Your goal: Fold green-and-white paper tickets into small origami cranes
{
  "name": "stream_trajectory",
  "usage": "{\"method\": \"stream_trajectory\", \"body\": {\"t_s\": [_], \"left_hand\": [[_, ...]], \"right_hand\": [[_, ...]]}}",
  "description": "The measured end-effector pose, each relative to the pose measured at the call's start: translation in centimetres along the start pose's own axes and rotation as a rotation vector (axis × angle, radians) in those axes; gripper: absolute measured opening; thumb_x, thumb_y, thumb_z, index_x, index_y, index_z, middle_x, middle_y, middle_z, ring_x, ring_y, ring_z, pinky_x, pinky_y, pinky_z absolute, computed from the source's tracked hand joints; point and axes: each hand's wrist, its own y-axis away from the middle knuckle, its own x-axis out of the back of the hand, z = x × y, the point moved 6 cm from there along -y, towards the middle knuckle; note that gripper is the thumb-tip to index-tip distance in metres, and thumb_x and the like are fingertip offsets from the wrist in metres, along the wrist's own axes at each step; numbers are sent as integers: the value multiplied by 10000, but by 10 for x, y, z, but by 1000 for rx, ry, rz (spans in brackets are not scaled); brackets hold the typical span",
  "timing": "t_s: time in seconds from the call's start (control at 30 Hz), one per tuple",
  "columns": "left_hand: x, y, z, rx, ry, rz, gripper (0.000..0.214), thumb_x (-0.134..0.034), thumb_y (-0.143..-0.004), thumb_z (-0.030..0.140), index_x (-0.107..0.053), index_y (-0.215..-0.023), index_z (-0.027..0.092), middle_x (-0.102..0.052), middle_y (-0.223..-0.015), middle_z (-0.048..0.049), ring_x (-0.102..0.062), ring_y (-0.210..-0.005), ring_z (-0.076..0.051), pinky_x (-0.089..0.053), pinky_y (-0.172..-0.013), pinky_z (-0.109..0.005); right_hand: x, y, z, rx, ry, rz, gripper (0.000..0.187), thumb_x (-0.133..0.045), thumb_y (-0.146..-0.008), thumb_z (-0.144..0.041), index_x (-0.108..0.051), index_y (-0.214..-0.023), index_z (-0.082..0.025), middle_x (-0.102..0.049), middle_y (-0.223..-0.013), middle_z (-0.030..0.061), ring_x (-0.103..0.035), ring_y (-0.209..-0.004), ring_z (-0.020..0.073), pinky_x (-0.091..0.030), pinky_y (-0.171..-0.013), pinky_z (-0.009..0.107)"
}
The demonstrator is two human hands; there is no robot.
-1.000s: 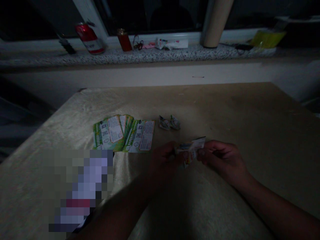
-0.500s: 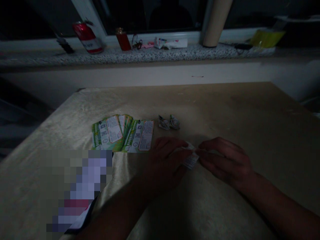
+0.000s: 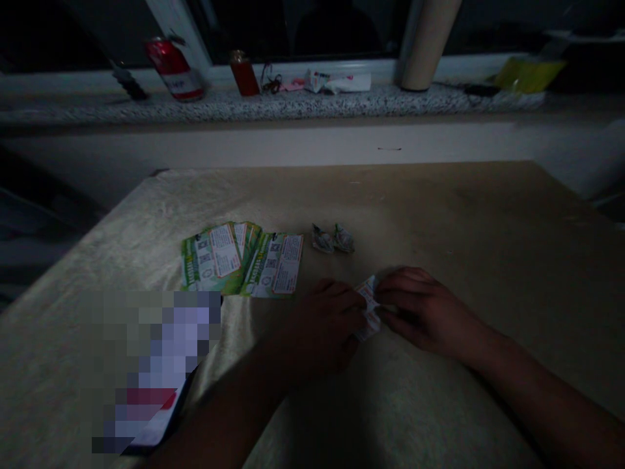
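A small folded piece of printed paper (image 3: 370, 294) lies on the table between my hands. My left hand (image 3: 327, 319) has its fingers closed on the paper's left side. On its right edge the fingertips of my right hand (image 3: 415, 309) pinch the paper. Just beyond the hands sit two small folded paper shapes (image 3: 333, 239), side by side. Several green printed leaflets (image 3: 273, 264) lie fanned out to the left of them.
A phone-like device (image 3: 161, 417), mostly blurred out, lies on the cloth-covered table (image 3: 415, 208) at the left. Along the stone windowsill (image 3: 293, 109) stand a red can (image 3: 174, 68), a red bottle (image 3: 244, 75), a cardboard tube (image 3: 430, 45) and a yellow item (image 3: 530, 75).
My right hand has shifted left, closer to my left hand, and the paper is turned so more of its printed face shows. The view has moved slightly.
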Motion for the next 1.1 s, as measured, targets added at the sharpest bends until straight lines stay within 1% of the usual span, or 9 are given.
{"method": "stream_trajectory", "body": {"t_s": [0.1,0.2,0.27,0.47,0.6,0.7,0.8,0.93,1.1], "left_hand": [[0,1,1,10,7,-18,174,-637,-882,145,-716,-1027,199,-721,-1141,-48,-622,-1094,-240,-423,-1039,-429],[0,1,3,37,-13,-36,313,-656,-862,141,-703,-1158,232,-693,-1183,-64,-613,-1107,-257,-445,-1018,-446],[1,2,3,70,-33,-53,363,-676,-849,147,-702,-1195,254,-668,-1217,-76,-596,-1132,-277,-460,-1004,-457],[0,2,5,76,-36,-77,275,-683,-876,173,-740,-1131,256,-658,-1257,-76,-588,-1150,-289,-466,-1004,-469],[-3,2,5,68,-58,-98,257,-637,-920,177,-739,-1144,250,-665,-1274,-81,-593,-1158,-287,-475,-997,-469],[-4,2,6,79,-91,-121,250,-642,-922,190,-743,-1143,248,-665,-1270,-90,-600,-1147,-295,-482,-991,-479],[-3,2,7,87,-113,-117,269,-665,-902,177,-746,-1149,247,-663,-1268,-97,-606,-1133,-302,-495,-975,-481],[-2,2,9,96,-118,-96,272,-659,-905,165,-748,-1149,244,-655,-1279,-106,-607,-1136,-310,-507,-967,-491],[-3,4,9,118,-120,-85,265,-603,-954,177,-737,-1167,259,-651,-1246,-103,-612,-1116,-298,-519,-952,-492]], "right_hand": [[-3,3,7,-64,20,15,162,-688,-930,-302,-741,-1056,-214,-751,-1064,79,-688,-1053,267,-507,-982,468],[-6,5,9,-135,-3,47,198,-736,-897,-335,-727,-1065,-231,-731,-1126,83,-674,-1090,274,-506,-985,467],[-9,7,11,-211,-30,68,194,-752,-880,-318,-714,-1052,-238,-709,-1160,90,-658,-1116,281,-507,-977,471],[-13,8,26,-391,-55,182,166,-813,-791,-275,-674,-878,-250,-688,-1126,84,-639,-1108,309,-488,-956,514],[-10,5,40,-491,35,272,110,-803,-794,-291,-699,-793,-256,-687,-1108,88,-625,-1104,343,-439,-962,580],[-8,2,48,-558,78,314,108,-799,-793,-315,-710,-776,-255,-688,-1122,97,-607,-1113,378,-418,-944,613],[-7,0,50,-547,77,316,97,-785,-810,-310,-713,-782,-251,-694,-1112,101,-614,-1105,372,-408,-954,610],[-9,4,43,-447,26,297,68,-784,-825,-289,-742,-873,-265,-690,-1129,89,-629,-1135,334,-417,-997,579],[-14,11,33,-389,-17,185,236,-839,-765,-310,-745,-981,-297,-645,-1281,96,-584,-1252,357,-420,-1030,585]]}}
